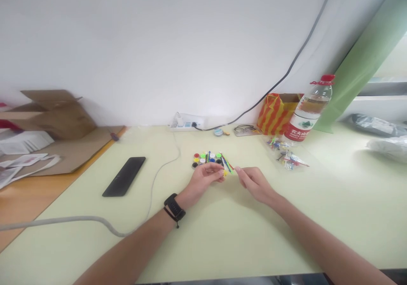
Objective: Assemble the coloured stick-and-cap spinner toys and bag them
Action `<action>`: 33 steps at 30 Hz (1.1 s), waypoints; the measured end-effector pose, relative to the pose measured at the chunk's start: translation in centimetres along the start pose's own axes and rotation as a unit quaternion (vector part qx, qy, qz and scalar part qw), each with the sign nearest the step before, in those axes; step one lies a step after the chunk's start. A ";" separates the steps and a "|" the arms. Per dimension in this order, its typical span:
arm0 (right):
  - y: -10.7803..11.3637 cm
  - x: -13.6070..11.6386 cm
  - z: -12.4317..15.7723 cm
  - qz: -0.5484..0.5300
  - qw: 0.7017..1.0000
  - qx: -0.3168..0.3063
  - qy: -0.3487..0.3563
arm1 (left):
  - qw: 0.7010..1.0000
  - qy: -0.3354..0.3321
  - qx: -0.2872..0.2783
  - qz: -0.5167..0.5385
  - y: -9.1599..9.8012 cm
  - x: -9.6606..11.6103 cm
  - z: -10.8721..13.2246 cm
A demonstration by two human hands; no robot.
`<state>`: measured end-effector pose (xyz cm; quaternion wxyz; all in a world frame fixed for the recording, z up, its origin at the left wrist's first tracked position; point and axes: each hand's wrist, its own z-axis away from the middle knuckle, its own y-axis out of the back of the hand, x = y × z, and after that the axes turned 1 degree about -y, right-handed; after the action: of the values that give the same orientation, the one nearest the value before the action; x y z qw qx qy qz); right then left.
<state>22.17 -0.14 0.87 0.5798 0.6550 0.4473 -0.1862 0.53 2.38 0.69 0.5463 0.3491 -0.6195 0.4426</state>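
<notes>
A small yellow piece [225,173] sits just above the tabletop [203,242], pinched between thumb and fingers of the person's left hand [203,178]. Close by, the right hand [256,184] has its thumb and forefinger drawn together, but from where I stand I can't tell whether anything is between them. The work looks to me to be at an early stage: one piece is up in the fingers, and nothing I can see lies there put together. Just beyond the hands, the round pieces [196,155], in red, green, yellow, white, blue and black, lie grouped, and the thin coloured sticks [227,164] lie beside and among them, partly hidden by the left hand. I'd judge that most of the handling is left to do. Farther to the right, clear bags [289,160] hold more small coloured bits, too jumbled to make out, near a large water bottle [308,113] and a striped bag [269,114]. Well off to the left, a black phone [124,177] lies flat, apart from it all.
</notes>
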 end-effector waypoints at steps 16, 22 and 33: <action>-0.7 -0.6 0.0 -0.098 0.993 0.002 0.066 | 1.000 -0.010 -0.024 -0.001 0.1 -0.3 0.0; -0.8 -0.1 0.0 -0.095 0.994 0.012 0.050 | 1.000 -0.016 -0.020 0.010 0.0 -0.3 0.0; 0.0 -0.4 -0.2 -0.216 0.973 -0.074 -0.036 | 1.000 -0.019 0.012 0.020 0.1 -0.2 -0.1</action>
<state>21.91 -0.11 1.23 0.5882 0.4911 0.5696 -0.2974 0.49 2.55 0.47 0.5213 0.3517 -0.6313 0.4539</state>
